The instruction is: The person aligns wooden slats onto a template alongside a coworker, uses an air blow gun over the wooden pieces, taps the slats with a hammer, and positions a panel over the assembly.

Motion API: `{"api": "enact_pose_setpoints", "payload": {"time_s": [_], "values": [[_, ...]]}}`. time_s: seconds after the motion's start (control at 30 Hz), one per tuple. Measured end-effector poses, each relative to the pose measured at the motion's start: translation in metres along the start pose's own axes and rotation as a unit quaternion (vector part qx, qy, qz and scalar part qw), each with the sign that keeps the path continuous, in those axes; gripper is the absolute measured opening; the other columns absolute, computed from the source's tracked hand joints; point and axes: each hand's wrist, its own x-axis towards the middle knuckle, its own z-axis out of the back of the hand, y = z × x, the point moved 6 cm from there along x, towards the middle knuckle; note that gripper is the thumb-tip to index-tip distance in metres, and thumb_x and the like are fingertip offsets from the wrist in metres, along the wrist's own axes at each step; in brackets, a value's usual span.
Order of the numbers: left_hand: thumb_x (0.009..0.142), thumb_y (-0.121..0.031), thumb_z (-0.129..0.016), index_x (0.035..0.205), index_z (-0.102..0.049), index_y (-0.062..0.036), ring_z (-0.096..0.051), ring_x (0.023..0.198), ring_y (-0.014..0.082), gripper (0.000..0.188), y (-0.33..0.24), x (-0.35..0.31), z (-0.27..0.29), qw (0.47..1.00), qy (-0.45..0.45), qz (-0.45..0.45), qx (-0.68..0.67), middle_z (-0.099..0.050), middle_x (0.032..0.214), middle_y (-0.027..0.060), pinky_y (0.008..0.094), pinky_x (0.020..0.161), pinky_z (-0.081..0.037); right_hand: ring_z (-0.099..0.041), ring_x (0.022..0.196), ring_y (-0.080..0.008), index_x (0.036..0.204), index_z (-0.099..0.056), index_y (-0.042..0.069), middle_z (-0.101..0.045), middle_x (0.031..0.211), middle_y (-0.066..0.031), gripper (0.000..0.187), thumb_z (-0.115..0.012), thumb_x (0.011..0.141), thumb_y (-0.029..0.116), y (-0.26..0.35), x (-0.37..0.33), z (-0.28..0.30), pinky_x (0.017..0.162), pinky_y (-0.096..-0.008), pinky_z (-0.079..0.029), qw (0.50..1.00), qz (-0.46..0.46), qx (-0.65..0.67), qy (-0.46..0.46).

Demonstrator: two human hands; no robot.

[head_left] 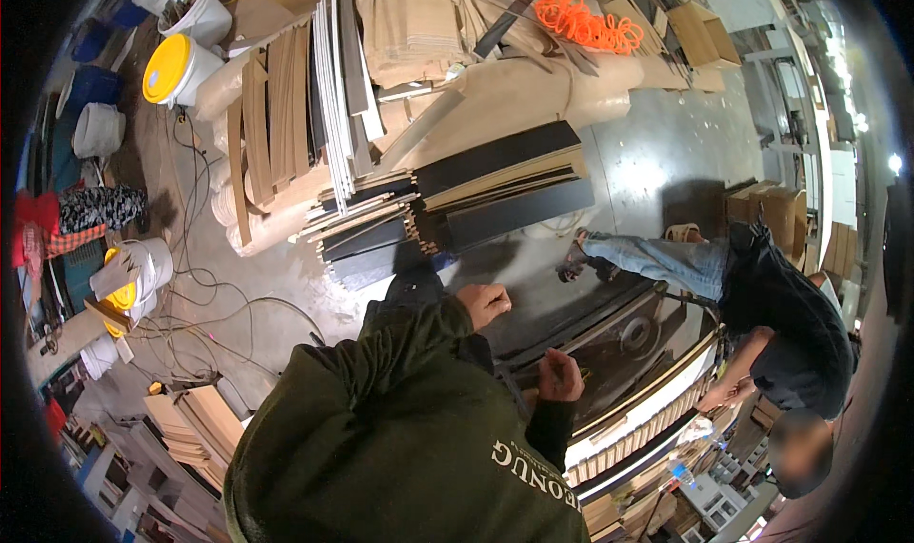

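My left hand [484, 305] is out in front of my body, its fingers curled in, with nothing seen in it. Lower and to the right, my right hand [560, 375] is bent up with its fingers curled; no object shows in it either. Ahead of my left hand lie stacks of dark boards [514, 177] with tan edges. Long white strips [330, 96] lean across a bundle of thin wooden slats [367, 210]. Beside my right hand is a dark-topped worktable [609, 348] with a row of pale edged pieces [633, 443] along its near side.
A co-worker in a dark shirt [785, 324] and jeans bends at the table's right end. Cables [205, 281] trail over the floor at left, near white buckets, one with a yellow lid [166, 69]. Cardboard sheets [409, 29] and an orange coiled hose [586, 24] lie at the back.
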Motion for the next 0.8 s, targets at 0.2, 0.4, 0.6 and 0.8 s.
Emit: {"api": "enact_pose_setpoints", "payload": {"time_s": [0.2, 0.4, 0.6, 0.8], "values": [[0.089, -0.039, -0.065, 0.083, -0.06, -0.0066, -0.06, 0.067, 0.0265, 0.033, 0.007, -0.006, 0.004, 0.997, 0.047, 0.04, 0.045, -0.061, 0.07, 0.0109, 0.0417, 0.06, -0.044, -0.067, 0.073, -0.0223, 0.101, -0.067, 0.003, -0.067, 0.087, -0.0117, 0.021, -0.069, 0.081, 0.001, 0.009, 0.001, -0.006, 0.066, -0.0318, -0.053, 0.999, 0.026, 0.009, 0.029], [0.083, -0.034, -0.07, 0.089, -0.063, -0.0087, -0.061, 0.071, 0.0231, 0.027, 0.011, -0.014, 0.008, 0.998, 0.023, 0.05, -0.028, -0.064, 0.078, 0.0083, 0.037, 0.064, -0.047, -0.067, 0.077, -0.0187, 0.1, -0.067, 0.003, -0.068, 0.087, -0.0091, 0.022, -0.07, 0.078, 0.005, 0.003, -0.009, -0.005, 0.07, -0.0305, -0.053, 0.998, -0.049, 0.007, 0.036], [0.087, -0.018, -0.065, 0.099, -0.067, -0.008, -0.057, 0.061, 0.0091, 0.016, 0.002, -0.02, 0.002, 0.997, -0.028, -0.069, 0.026, -0.063, 0.075, 0.0039, 0.0283, 0.057, -0.048, -0.067, 0.08, -0.0246, 0.109, -0.063, 0.002, -0.066, 0.095, -0.0147, 0.027, -0.069, 0.084, 0.008, -0.002, -0.041, -0.005, 0.068, -0.0339, -0.054, 0.996, -0.045, 0.064, 0.047], [0.098, -0.028, -0.055, 0.102, -0.064, -0.0034, -0.055, 0.061, 0.0111, 0.026, 0.007, -0.04, -0.039, 0.994, 0.107, 0.006, 0.034, -0.059, 0.074, 0.0058, 0.0313, 0.056, -0.046, -0.067, 0.089, -0.0238, 0.11, -0.065, 0.008, -0.068, 0.101, -0.0113, 0.025, -0.068, 0.086, 0.015, -0.007, -0.106, 0.031, 0.075, -0.036, -0.054, 0.987, -0.135, 0.072, -0.045]]}}
